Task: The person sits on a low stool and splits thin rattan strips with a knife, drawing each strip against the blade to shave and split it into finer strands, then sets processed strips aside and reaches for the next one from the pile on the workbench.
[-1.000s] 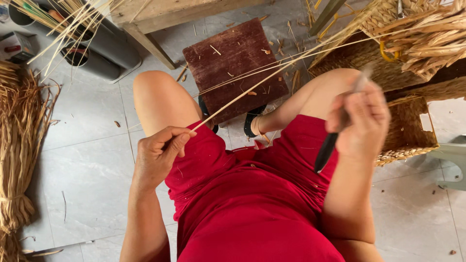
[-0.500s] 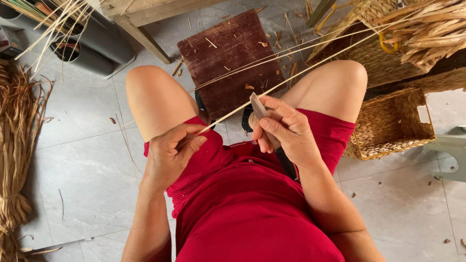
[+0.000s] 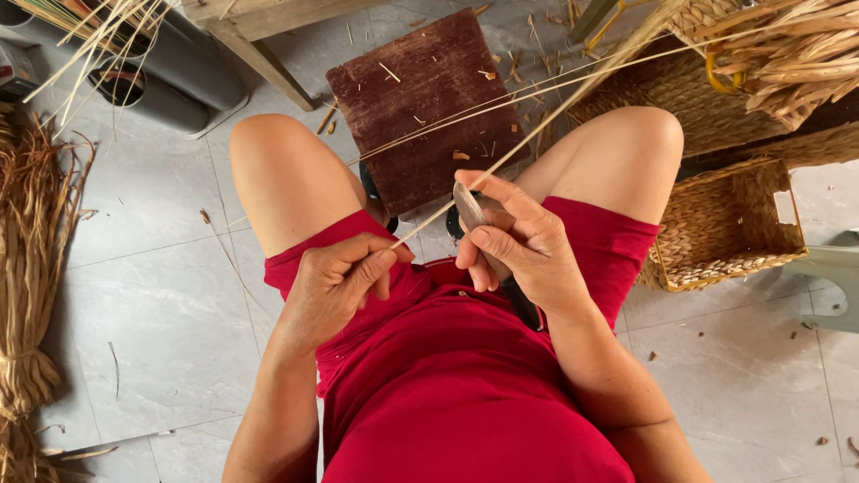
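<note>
I sit in red clothes with both hands over my lap. My left hand [image 3: 344, 273] pinches the near end of a long thin pale reed strip [image 3: 555, 112] that runs up and to the right toward the woven baskets. My right hand [image 3: 519, 246] grips a knife [image 3: 467, 207] with a dark handle, its grey blade resting against the strip just beside my left fingers. A second thin strand [image 3: 501, 98] runs nearly parallel above the dark wooden board.
A dark red wooden board [image 3: 425, 98] lies on the tiled floor between my knees. A small square woven basket [image 3: 729, 228] stands at the right, larger wickerwork [image 3: 761, 54] behind it. Dried straw bundles [image 3: 31, 259] lie left, grey tubs [image 3: 170, 80] at top left.
My right hand has come down from out at the right and brought the knife in against the strip close to my left hand. My left hand has kept its pinch.
</note>
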`<state>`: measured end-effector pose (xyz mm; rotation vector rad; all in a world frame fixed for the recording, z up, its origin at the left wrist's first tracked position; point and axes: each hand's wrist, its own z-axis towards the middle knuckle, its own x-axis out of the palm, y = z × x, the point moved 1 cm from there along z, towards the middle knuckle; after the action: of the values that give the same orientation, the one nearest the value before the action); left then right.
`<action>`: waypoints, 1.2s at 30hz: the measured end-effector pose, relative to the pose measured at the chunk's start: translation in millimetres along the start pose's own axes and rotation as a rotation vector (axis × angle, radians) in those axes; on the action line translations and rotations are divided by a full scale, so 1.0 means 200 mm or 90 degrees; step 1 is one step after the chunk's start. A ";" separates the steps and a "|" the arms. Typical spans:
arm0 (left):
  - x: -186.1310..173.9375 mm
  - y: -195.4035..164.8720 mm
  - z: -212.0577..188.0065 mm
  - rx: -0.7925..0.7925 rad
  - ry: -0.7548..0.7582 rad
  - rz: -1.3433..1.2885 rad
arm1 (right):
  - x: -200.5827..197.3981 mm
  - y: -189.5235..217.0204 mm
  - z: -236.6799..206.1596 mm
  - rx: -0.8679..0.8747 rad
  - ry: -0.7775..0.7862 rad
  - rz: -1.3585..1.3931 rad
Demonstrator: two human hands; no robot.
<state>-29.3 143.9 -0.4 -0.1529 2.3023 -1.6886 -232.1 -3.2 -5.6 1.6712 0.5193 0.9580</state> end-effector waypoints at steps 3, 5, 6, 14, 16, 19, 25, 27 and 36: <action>-0.01 0.01 0.00 -0.006 0.055 -0.027 | 0.00 -0.02 0.00 -0.014 0.007 0.023; -0.01 0.01 0.00 -0.014 0.060 -0.031 | -0.01 -0.04 0.00 -0.027 0.004 0.042; -0.02 0.02 -0.01 -0.018 0.062 -0.034 | -0.01 -0.05 -0.01 -0.032 -0.004 0.048; -0.02 0.01 -0.02 0.003 0.045 0.003 | -0.06 -0.04 -0.01 -0.057 -0.065 0.099; -0.02 0.01 -0.02 0.013 0.035 0.016 | -0.09 -0.03 -0.01 -0.056 -0.095 0.096; -0.03 0.02 -0.02 0.014 0.025 0.026 | -0.15 -0.01 -0.01 -0.087 -0.128 0.099; -0.09 0.03 -0.06 -0.044 0.031 0.058 | -0.34 0.00 -0.05 -0.159 -0.188 0.131; -0.12 0.03 -0.07 -0.059 0.035 0.065 | -0.42 0.01 -0.06 -0.191 -0.213 0.131; -0.14 0.05 -0.09 -0.045 -0.022 0.033 | -0.58 0.11 -0.14 -0.294 -0.332 0.090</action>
<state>-6.2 171.2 0.0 -0.1350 2.3214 -1.5682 -324.7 -79.0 -21.1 1.4616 -0.1635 0.6370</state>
